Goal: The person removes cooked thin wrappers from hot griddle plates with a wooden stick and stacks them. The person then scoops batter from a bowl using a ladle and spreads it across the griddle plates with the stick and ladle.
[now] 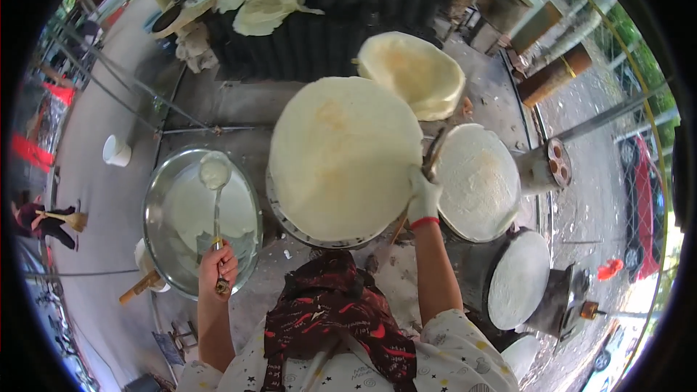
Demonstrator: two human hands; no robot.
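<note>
And here's lettering on the dark apron (327, 323), pale and red script scattered over the creased cloth, broken up by the folds; over on the white shirt (461, 341), small dark letter-like marks, too tiny to read

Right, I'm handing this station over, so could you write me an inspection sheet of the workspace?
Surface: grey ground, pale specks scattered.
Job's things: thin round sheet over the middle pan; ladle above white batter in a metal bowl.
Clutter: white bucket at left; crumpled sheet at the back.
Grips: left grip closed around the ladle's handle; gloved right grip at the round sheet's right edge, closure unclear.
Cables: nothing seen clearly.
Surroundings: person with a broom at left; mesh fence at right.
</note>
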